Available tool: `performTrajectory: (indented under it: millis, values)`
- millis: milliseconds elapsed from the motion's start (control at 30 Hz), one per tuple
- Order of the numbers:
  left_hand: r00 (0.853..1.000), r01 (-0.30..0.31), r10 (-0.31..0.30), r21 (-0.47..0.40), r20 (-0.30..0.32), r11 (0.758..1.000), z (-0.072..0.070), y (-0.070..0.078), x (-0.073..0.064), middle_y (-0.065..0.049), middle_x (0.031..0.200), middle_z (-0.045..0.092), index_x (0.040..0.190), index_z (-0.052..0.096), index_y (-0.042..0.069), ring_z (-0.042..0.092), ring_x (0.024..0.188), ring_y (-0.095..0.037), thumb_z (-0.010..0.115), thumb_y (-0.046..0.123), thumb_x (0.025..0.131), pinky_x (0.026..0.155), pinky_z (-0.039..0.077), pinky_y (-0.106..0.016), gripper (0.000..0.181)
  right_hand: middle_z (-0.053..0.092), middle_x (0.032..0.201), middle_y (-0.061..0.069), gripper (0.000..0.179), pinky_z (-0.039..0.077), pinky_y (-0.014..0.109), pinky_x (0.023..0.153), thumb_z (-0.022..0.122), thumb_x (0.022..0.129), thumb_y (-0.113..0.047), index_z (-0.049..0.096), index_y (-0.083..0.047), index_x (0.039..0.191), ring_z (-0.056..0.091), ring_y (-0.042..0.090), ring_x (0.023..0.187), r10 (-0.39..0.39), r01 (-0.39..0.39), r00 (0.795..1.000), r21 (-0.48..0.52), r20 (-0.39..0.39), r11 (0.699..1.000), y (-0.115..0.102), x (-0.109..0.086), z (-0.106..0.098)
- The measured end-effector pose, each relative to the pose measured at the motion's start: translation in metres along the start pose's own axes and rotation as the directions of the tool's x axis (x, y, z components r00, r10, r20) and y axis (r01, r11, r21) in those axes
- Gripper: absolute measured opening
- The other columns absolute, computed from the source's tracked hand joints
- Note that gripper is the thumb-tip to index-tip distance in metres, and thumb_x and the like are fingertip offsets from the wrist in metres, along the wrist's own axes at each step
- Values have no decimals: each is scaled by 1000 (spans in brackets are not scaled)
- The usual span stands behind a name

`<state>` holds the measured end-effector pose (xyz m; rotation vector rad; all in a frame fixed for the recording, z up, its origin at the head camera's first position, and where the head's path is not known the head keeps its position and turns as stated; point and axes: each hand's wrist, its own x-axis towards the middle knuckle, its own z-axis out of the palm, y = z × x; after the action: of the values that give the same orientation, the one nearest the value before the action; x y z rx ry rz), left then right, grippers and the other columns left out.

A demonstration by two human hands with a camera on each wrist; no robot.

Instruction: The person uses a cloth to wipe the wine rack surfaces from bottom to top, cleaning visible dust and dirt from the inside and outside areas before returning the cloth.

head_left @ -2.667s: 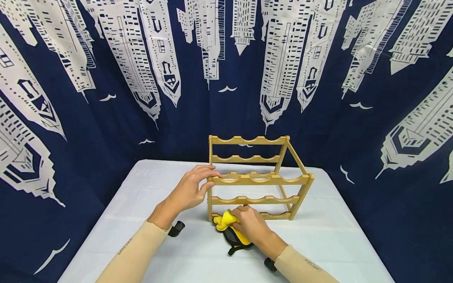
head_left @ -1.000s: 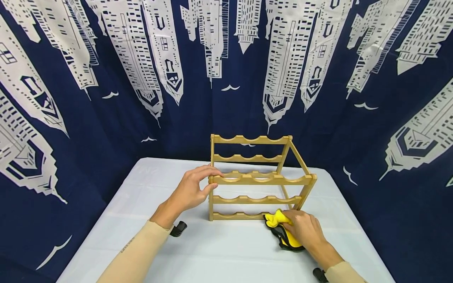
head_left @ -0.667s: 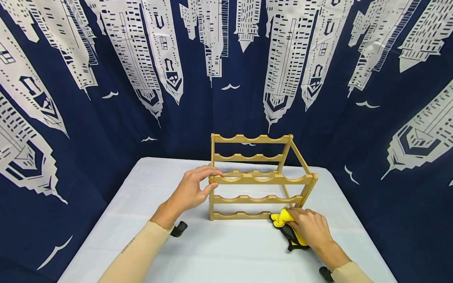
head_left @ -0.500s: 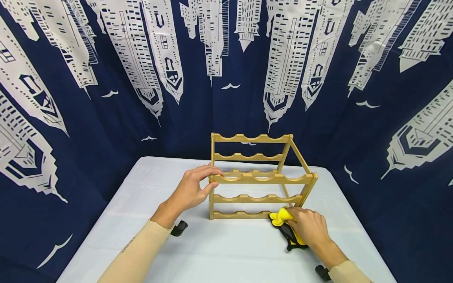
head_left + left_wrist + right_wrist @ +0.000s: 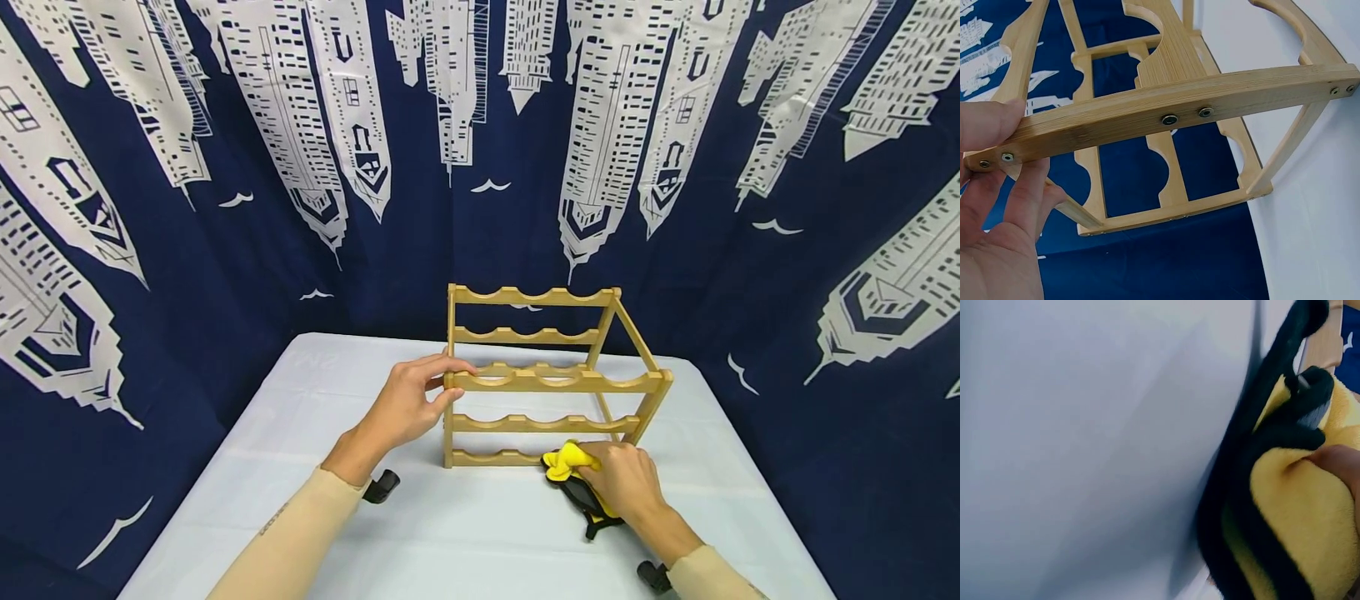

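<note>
A light wooden wine rack (image 5: 519,382) with scalloped rails stands on the table. My left hand (image 5: 405,404) grips its upper front left corner; in the left wrist view the thumb lies over the end of the rack's side bar (image 5: 1110,119), with fingers beneath. My right hand (image 5: 628,482) holds a bunched yellow and grey cloth (image 5: 564,461) with black edging at the rack's bottom front rail (image 5: 498,457), hiding that rail's right part. Close up in the right wrist view, the cloth (image 5: 1304,512) hangs in folds, and only part of the hand shows.
A white cloth covers the table (image 5: 450,542). Behind and around it hangs a navy curtain (image 5: 480,242) printed with white buildings and birds. Black wrist devices (image 5: 381,487) sit on both forearms.
My right hand has carried the cloth rightward along the bottom front rail, then partway back left in the last half second. The left hand keeps its hold on the rack's corner.
</note>
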<state>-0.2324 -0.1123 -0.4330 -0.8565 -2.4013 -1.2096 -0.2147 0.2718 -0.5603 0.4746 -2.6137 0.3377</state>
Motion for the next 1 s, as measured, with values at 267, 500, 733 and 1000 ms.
performTrajectory:
  millis: [267, 500, 733, 1000]
  values:
    - [1000, 2, -2, -1, 6, 1000, 0, 0, 1, -2, 136, 85, 135, 84, 16, 80, 133, -26, 87, -1, 103, 110, 71, -42, 37, 92, 108, 5, 40, 73, 53, 74, 109, 80, -22, 94, -18, 116, 88, 31, 92, -65, 66, 997, 32, -38, 997, -22, 9, 11]
    - [1000, 21, -21, -7, 5, 1000, 0, 0, -2, -2, 138, 85, 136, 84, 17, 79, 137, -28, 87, -1, 103, 110, 70, -47, 38, 92, 108, -1, 37, 73, 45, 72, 109, 81, -24, 94, -24, 115, 87, 23, 93, -115, 117, 993, 63, -34, 991, -51, 17, 22]
    - [1000, 29, -29, -19, 13, 999, -1, -2, -3, -1, 142, 84, 138, 83, 18, 77, 142, -28, 86, 0, 104, 111, 70, -44, 39, 92, 114, -2, 42, 74, 43, 78, 108, 83, -27, 94, -25, 122, 88, 21, 99, -145, 146, 989, 78, -21, 986, -74, 22, 27]
    - [998, 18, -14, -68, 55, 998, -6, -6, -3, 0, 155, 79, 145, 80, 23, 73, 150, -28, 84, 5, 107, 114, 69, -48, 42, 91, 112, -2, 52, 74, 35, 79, 114, 74, -22, 91, -17, 121, 87, 16, 98, -314, 345, 928, 150, -199, 926, -94, 29, 17]
